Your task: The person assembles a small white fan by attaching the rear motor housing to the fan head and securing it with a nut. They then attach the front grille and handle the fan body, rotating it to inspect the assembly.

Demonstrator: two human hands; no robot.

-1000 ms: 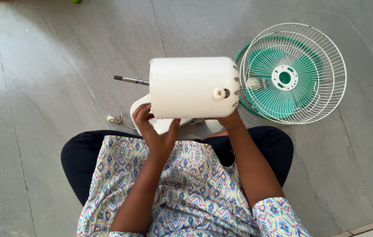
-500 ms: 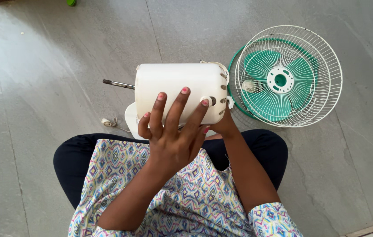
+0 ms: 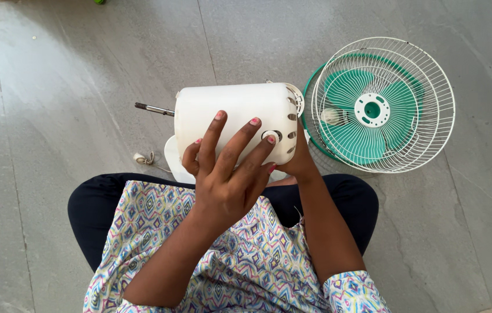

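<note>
The left hand is raised over the person's lap with its fingers spread and laid across the near side of a white fan motor housing; two fingertips rest close to a small round knob on that side, and the thumb curls in at the lower left of the casing. The hand is open against the plastic, not pinching anything. The right hand is mostly hidden behind and beneath the housing's right end; only its back and wrist show, pressed against the casing, so how its fingers are set cannot be told.

The housing is held on its side above the lap, slotted end toward the right, with a thin metal shaft sticking out of its left end. Just below it, partly covered by the hands, lies a white base part, and a thin white cord with a small plug trails on the floor to its left.

To the right of the housing, just beside it, a round white wire grille lies flat on the grey stone floor, with green fan blades inside it. The person sits with dark trousers and a patterned top.
</note>
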